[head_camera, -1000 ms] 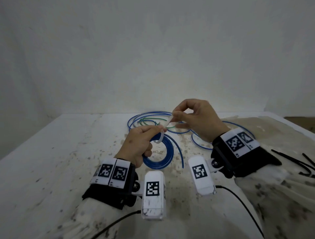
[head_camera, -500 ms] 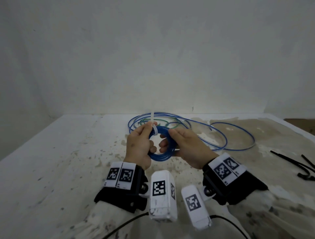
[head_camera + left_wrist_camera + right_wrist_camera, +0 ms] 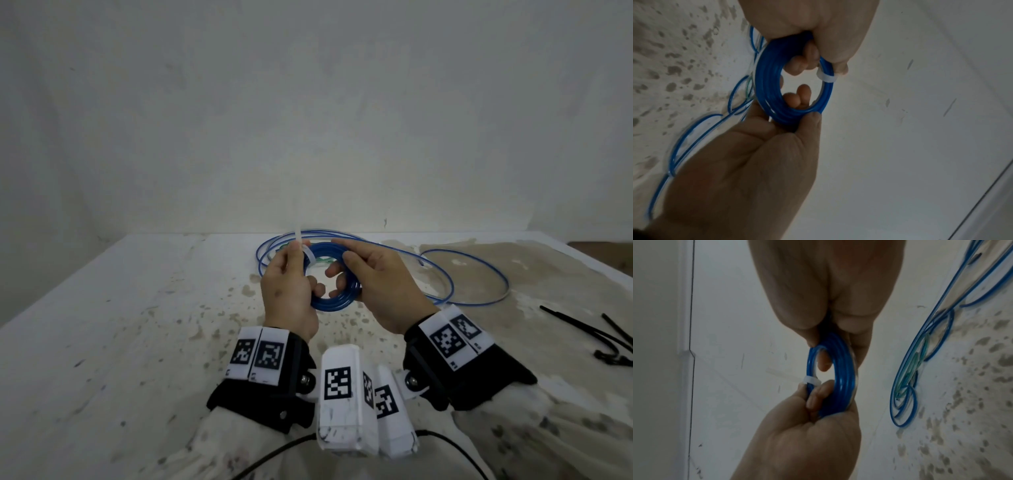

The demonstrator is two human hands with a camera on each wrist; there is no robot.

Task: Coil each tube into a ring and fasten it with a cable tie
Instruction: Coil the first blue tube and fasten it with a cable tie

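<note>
Left hand [image 3: 287,294] grips coil [image 3: 329,301] at left rim, beside white tie [image 3: 308,256], likely bracing knot; tie tail points up. Right hand [image 3: 380,287] clamps right rim, keeping loops stacked above table [image 3: 120,325]. Far right: loose tubes [image 3: 479,274], uncoiled; black ties [image 3: 589,334] near edge, spare.

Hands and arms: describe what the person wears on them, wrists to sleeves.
Both hands are bare: left hand, right hand. Each wrist carries a black strap topped with white tags printed with black square codes. White boxy cameras with the same codes hang inside the wrists, trailing black cables. The sleeves are white and stained.
</note>
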